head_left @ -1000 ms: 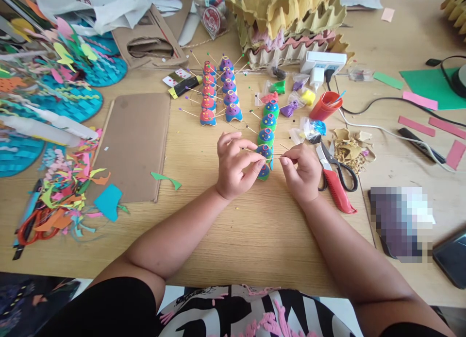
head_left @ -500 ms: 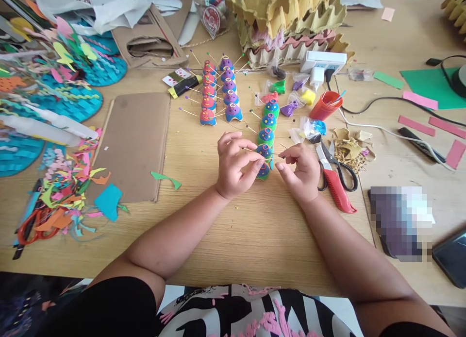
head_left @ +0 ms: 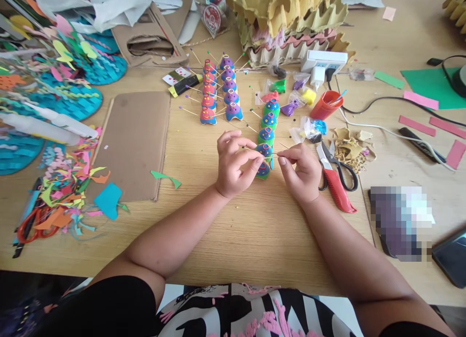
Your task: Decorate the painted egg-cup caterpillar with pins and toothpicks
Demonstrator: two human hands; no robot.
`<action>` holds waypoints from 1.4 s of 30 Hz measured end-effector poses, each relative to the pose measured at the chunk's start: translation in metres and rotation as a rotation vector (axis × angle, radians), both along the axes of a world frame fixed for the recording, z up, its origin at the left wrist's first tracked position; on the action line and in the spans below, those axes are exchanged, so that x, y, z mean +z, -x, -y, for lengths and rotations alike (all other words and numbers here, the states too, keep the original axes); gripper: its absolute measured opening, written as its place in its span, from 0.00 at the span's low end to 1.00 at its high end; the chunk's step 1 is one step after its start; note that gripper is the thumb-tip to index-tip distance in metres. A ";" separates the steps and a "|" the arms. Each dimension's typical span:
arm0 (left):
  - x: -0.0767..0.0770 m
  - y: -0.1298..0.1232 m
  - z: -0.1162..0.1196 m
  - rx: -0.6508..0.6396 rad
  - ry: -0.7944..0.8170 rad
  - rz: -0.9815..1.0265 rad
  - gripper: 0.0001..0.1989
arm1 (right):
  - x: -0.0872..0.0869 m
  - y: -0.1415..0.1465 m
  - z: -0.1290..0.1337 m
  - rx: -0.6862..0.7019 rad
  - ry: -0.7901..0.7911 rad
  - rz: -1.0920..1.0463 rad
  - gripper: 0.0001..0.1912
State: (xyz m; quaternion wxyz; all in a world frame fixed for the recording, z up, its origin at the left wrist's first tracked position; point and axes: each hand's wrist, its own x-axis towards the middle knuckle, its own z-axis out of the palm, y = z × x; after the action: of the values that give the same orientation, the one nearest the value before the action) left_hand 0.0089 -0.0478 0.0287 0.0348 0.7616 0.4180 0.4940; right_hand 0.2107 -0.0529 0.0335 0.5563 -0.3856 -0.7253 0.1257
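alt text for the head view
The left hand holds a thin stick, right hand near its tip, by a blue-and-green caterpillar figure on a wooden table. A red figure and a purple figure stand farther left.

We see a blue-and-green bumpy strip [head_left: 267, 133], a red-and-blue strip [head_left: 208, 101], a purple-and-blue strip [head_left: 231, 96], an orange-red cup [head_left: 323, 107] and a tan, wood-grained tabletop [head_left: 233, 244].
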 end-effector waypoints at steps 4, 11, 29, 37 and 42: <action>0.000 0.000 0.000 0.004 -0.023 0.003 0.14 | 0.002 -0.001 0.003 0.014 0.040 0.017 0.12; 0.001 0.000 0.000 0.014 -0.006 -0.036 0.17 | 0.003 0.001 0.006 0.021 0.050 -0.042 0.15; -0.003 0.001 -0.002 0.016 -0.013 -0.074 0.16 | 0.005 0.002 0.004 -0.056 0.061 0.001 0.16; -0.003 0.001 -0.001 0.055 0.000 -0.087 0.15 | 0.005 0.002 0.007 -0.062 0.085 -0.030 0.19; -0.003 0.001 -0.001 0.039 -0.028 -0.070 0.15 | 0.005 0.003 0.006 -0.060 0.092 -0.011 0.19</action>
State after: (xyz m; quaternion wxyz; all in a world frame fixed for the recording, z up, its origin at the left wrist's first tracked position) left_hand 0.0084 -0.0464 0.0262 -0.0001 0.7704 0.4269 0.4735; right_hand 0.2081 -0.0593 0.0389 0.5455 -0.4316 -0.7038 0.1442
